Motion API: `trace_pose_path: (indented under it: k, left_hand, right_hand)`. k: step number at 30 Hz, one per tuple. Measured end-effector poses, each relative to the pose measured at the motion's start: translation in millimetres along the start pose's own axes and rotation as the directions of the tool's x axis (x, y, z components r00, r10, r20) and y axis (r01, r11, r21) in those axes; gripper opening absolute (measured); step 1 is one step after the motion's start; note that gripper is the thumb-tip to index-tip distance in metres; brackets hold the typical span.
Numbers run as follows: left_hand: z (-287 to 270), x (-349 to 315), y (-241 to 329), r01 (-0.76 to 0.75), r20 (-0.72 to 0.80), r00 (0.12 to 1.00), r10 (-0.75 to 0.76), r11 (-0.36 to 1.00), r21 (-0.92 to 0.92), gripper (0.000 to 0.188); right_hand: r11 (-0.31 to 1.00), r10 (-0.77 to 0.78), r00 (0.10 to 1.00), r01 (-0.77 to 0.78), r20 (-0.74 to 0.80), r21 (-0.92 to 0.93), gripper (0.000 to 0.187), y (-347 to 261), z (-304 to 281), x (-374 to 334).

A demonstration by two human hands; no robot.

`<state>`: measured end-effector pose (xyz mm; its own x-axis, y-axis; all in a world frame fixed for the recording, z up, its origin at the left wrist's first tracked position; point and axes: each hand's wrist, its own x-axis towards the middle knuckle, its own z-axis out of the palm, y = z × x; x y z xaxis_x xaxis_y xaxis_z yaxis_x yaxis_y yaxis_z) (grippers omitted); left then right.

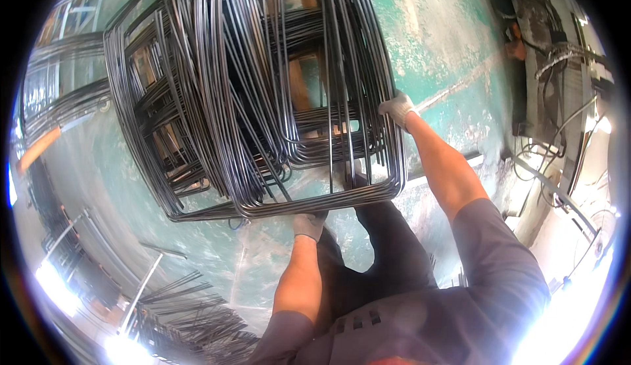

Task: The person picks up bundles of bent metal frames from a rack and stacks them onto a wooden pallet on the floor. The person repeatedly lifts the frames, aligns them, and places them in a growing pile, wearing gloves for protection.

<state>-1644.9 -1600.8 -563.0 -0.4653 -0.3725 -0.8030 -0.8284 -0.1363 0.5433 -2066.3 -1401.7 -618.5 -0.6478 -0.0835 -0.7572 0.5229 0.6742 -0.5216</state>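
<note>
- Bundle of bent metal rods (233,102): in front of the person, above the floor (440,17); long axis runs away from the body, rounded near end toward the legs.
- Right hand (397,110): fingers curled round the bundle's outer right-hand rods, gripping near the corner.
- Left hand (308,227): at the near end's underside; fingers hidden, cannot tell how far closed.
- Rods dark, smooth, glinting, bent into rounded-corner rectangles; gloves pale; floor green, scuffed whitish.
</note>
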Motion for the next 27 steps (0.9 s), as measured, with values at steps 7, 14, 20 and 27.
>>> trace_pose_path:
  k: [7,14,20,27]
  left_hand:
    - [4,-9,-11,-0.13,0.144,0.989,0.024,0.595,0.793,0.019]
    - [-67,-11,81,-0.347,-0.014,0.799,0.602,0.479,0.807,0.028]
    - [-53,21,48,-0.312,0.234,0.946,0.225,0.429,0.848,0.039]
    - [-2,23,47,-0.38,0.306,0.925,0.226,0.505,0.775,0.024]
  right_hand:
    - [0.881,-0.027,0.978,-0.076,-0.209,-0.466,0.081,-26,12,-45]
    - [0.849,-0.014,0.97,-0.116,-0.241,-0.516,0.063,-27,16,-41]
    - [0.845,-0.159,0.946,-0.018,-0.283,-0.535,0.051,-5,18,-15]
    - [0.861,-0.202,0.935,0.027,-0.293,-0.508,0.062,36,-6,3]
